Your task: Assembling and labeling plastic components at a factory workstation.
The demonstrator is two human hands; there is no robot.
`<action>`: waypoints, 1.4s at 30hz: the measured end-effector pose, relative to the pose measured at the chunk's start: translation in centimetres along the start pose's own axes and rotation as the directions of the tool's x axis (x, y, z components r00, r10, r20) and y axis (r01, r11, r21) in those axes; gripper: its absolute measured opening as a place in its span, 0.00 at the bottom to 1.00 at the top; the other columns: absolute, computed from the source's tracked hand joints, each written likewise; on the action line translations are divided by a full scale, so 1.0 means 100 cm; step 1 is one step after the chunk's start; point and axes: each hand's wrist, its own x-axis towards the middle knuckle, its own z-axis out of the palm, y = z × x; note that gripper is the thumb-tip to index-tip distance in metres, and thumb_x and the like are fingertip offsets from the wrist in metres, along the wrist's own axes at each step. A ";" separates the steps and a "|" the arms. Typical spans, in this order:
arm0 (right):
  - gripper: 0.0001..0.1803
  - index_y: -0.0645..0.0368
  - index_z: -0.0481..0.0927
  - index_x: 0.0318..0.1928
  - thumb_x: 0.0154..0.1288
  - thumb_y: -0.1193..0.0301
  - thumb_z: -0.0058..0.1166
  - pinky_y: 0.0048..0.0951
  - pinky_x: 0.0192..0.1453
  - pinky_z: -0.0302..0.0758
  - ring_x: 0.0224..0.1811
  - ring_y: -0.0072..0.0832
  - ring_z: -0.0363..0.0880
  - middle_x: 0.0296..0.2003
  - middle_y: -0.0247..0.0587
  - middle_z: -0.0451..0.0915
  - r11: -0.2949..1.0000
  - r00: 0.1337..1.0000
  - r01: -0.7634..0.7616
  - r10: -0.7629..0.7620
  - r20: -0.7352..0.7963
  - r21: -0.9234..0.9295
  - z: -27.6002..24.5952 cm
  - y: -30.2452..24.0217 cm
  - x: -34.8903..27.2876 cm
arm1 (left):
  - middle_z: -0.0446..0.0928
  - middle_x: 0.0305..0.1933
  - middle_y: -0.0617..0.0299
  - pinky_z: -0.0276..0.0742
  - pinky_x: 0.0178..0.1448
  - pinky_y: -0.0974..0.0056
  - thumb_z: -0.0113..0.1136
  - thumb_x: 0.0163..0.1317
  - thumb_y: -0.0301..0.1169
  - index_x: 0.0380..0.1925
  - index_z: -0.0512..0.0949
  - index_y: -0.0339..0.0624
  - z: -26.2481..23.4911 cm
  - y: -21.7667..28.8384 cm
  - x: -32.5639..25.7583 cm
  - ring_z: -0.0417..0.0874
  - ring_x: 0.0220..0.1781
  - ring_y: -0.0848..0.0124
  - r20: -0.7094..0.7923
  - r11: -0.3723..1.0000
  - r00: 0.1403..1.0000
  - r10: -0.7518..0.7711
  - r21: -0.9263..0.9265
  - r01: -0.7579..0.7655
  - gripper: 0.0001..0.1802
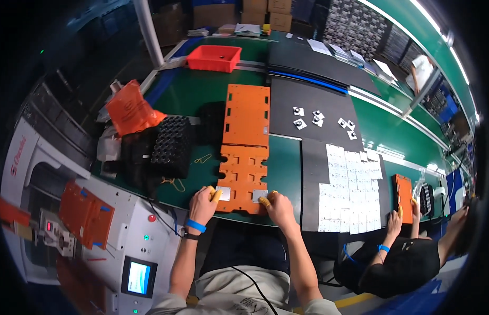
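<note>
On the bench in front of me lies a long orange fixture [243, 173] with cut-outs and slots; a second orange board [247, 113] continues from its far end. Two small flat plates rest near the fixture's front corners: a white square plate [223, 194] at left and a grey square plate [260, 196] at right. My left hand [203, 203], with yellow finger covers and a blue wristband, is closed at the left plate's outer edge. At the right plate, my right hand [280, 209] is closed too, its yellow-covered fingertips on the plate. Palms hide parts of the grip.
Left of the fixture stand black ridged trays [171, 147] and an orange bag [131, 109]. White label sheets [349, 189] and small camera-like parts [318, 116] lie to the right. A red bin [214, 58] sits farther back. A co-worker [399, 265] handles another orange fixture at right. A machine with a screen [138, 278] stands left.
</note>
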 end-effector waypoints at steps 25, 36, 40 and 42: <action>0.07 0.68 0.81 0.29 0.62 0.78 0.52 0.24 0.24 0.74 0.19 0.24 0.81 0.20 0.40 0.82 0.865 0.802 -0.405 0.181 0.569 0.295 -0.032 0.005 0.060 | 0.72 0.22 0.67 0.64 0.17 0.75 0.55 0.73 0.29 0.35 0.75 0.34 0.037 0.030 0.043 0.68 0.14 0.84 0.651 0.629 0.759 -0.031 -0.577 0.521 0.09; 0.07 0.71 0.79 0.31 0.66 0.80 0.54 0.27 0.29 0.81 0.24 0.27 0.85 0.21 0.40 0.81 0.869 0.860 -0.352 0.154 0.487 0.347 -0.031 0.003 0.050 | 0.71 0.22 0.67 0.64 0.17 0.75 0.55 0.73 0.29 0.35 0.75 0.36 0.037 0.028 0.041 0.68 0.14 0.83 0.671 0.583 0.740 -0.046 -0.584 0.565 0.08; 0.08 0.72 0.79 0.29 0.66 0.79 0.54 0.27 0.29 0.82 0.24 0.28 0.85 0.22 0.41 0.82 0.841 0.838 -0.361 0.103 0.536 0.403 -0.029 0.010 0.052 | 0.71 0.21 0.68 0.63 0.17 0.75 0.57 0.72 0.30 0.33 0.75 0.37 0.039 0.027 0.039 0.68 0.14 0.83 0.667 0.553 0.743 -0.052 -0.601 0.578 0.09; 0.14 0.71 0.79 0.29 0.70 0.72 0.55 0.26 0.28 0.81 0.22 0.27 0.84 0.21 0.41 0.81 0.768 0.852 -0.367 0.052 0.521 0.525 -0.028 0.016 0.049 | 0.70 0.21 0.69 0.63 0.17 0.75 0.57 0.72 0.31 0.33 0.75 0.37 0.041 0.028 0.041 0.68 0.14 0.83 0.654 0.560 0.755 -0.052 -0.606 0.564 0.09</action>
